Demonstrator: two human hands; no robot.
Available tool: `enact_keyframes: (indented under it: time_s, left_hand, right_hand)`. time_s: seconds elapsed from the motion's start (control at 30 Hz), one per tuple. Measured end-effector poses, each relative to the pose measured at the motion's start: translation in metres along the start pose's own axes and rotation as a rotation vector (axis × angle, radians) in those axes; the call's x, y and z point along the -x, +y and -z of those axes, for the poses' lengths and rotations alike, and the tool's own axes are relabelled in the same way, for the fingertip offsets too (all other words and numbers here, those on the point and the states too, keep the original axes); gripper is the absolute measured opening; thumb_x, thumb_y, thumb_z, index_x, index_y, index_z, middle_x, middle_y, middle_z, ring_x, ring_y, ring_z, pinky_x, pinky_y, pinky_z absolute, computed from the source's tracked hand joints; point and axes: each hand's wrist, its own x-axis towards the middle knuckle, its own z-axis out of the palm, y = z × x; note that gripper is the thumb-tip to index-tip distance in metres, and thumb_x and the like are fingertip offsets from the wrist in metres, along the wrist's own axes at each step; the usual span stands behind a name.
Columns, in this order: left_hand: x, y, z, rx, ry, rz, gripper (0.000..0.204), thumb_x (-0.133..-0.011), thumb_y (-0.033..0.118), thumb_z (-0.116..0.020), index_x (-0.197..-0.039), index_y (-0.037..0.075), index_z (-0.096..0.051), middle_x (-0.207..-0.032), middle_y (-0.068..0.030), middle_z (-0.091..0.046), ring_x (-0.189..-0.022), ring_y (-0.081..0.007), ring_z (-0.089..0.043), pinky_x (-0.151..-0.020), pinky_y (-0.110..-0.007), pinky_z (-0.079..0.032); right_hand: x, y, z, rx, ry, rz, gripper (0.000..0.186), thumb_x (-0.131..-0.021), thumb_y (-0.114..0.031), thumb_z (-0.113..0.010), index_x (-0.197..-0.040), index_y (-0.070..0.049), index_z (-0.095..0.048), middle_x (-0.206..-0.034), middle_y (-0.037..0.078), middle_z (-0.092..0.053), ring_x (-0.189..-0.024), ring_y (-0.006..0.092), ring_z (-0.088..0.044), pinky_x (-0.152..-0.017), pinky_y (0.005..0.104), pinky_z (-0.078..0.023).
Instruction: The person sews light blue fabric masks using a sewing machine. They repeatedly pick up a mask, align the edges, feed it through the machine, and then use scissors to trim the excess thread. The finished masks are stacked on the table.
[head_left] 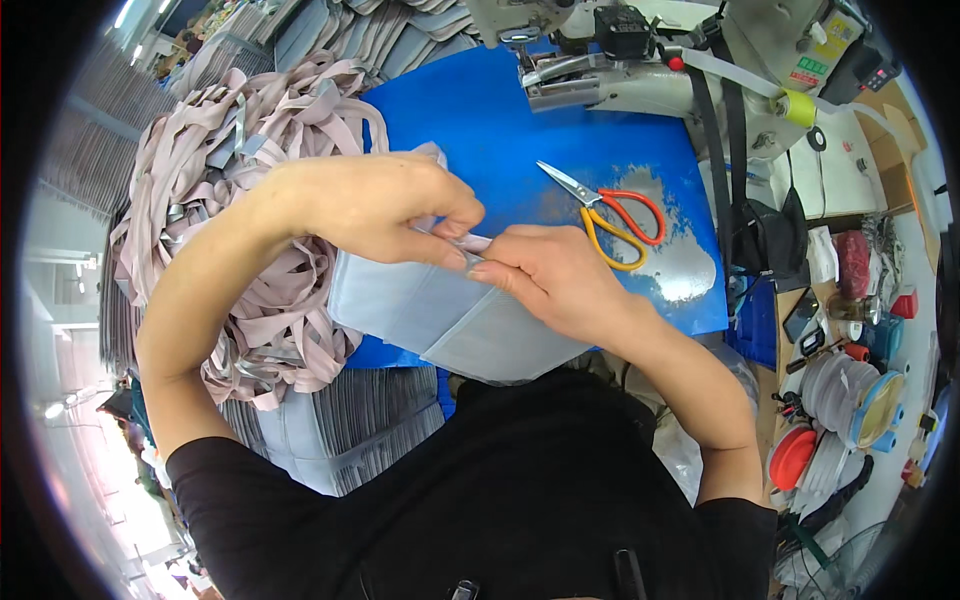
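Note:
A pale grey-blue fabric panel (440, 305) with stitched seams hangs over the near edge of a blue work surface (455, 110). My left hand (400, 210) has its fingers curled and closed at the panel's upper edge, where a bit of pink strap shows. Beside it, my right hand (555, 280) pinches that same edge between thumb and bent fingers. Both thumbs almost meet, and they partly hide what lies between them. To the right of my hands lie scissors (596, 208) with one red and one yellow handle, blades apart.
A large tangled heap of pink straps (270, 290) lies at the left. Stacked grey panels (370, 420) stand below it, with more (390, 40) at the back. A sewing machine (640, 85) reaches over the far right. Thread cones (845, 400) and small items crowd the right side.

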Motion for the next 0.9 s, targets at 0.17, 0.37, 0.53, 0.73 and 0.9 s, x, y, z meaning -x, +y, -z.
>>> enact_keyframes:
  time_s: [0.17, 0.37, 0.53, 0.73, 0.9]
  left_hand:
    - [-0.002, -0.021, 0.001, 0.144, 0.002, -0.058, 0.028, -0.094, 0.021, -0.074, -0.082, 0.002, -0.056, -0.080, -0.0090, -0.054, -0.078, -0.0269, -0.056, -0.068, -0.039, -0.044]
    - [0.021, -0.025, 0.000, 0.024, 0.120, 0.018, 0.024, -0.091, 0.016, -0.077, -0.083, 0.002, -0.060, -0.084, -0.0090, -0.058, -0.085, -0.0242, -0.059, -0.082, -0.038, -0.048]
    - [0.038, -0.033, -0.011, 0.093, 0.248, 0.022, 0.016, -0.094, 0.015, -0.075, -0.092, 0.001, -0.067, -0.090, -0.0063, -0.068, -0.085, -0.0193, -0.064, -0.078, -0.033, -0.049]
    - [0.044, -0.038, -0.015, 0.097, 0.344, 0.041, 0.017, -0.090, 0.015, -0.080, -0.089, 0.002, -0.068, -0.102, -0.0107, -0.072, -0.096, -0.0200, -0.067, -0.087, -0.034, -0.052]
    - [0.044, -0.039, -0.018, 0.101, 0.409, 0.056, 0.018, -0.089, 0.015, -0.081, -0.087, 0.002, -0.069, -0.099, -0.0092, -0.074, -0.092, -0.0187, -0.069, -0.085, -0.033, -0.053]
  right_hand:
    - [0.002, 0.014, -0.003, -0.117, 0.038, -0.043, 0.018, -0.096, -0.022, -0.073, -0.097, -0.004, -0.074, -0.085, 0.011, -0.067, -0.075, 0.0303, -0.066, -0.068, 0.0392, -0.051]
    - [0.023, 0.030, -0.013, -0.221, 0.169, -0.098, 0.014, -0.086, -0.011, -0.083, -0.091, -0.004, -0.073, -0.088, 0.006, -0.070, -0.080, 0.0181, -0.066, -0.072, 0.0316, -0.050]
    - [0.033, 0.035, -0.016, -0.410, 0.074, -0.403, 0.018, -0.088, -0.010, -0.083, -0.090, -0.003, -0.066, -0.084, 0.003, -0.068, -0.071, 0.0072, -0.060, -0.067, 0.0260, -0.047]
    - [0.029, 0.025, -0.016, -0.578, 0.154, -0.400, 0.022, -0.090, -0.010, -0.080, -0.109, -0.002, -0.072, -0.088, 0.004, -0.068, -0.076, 0.0076, -0.064, -0.073, 0.0241, -0.051]
    - [0.033, 0.033, -0.018, -0.471, 0.127, -0.331, 0.023, -0.091, -0.010, -0.079, -0.113, -0.002, -0.076, -0.088, 0.004, -0.066, -0.080, 0.0092, -0.064, -0.073, 0.0251, -0.051]
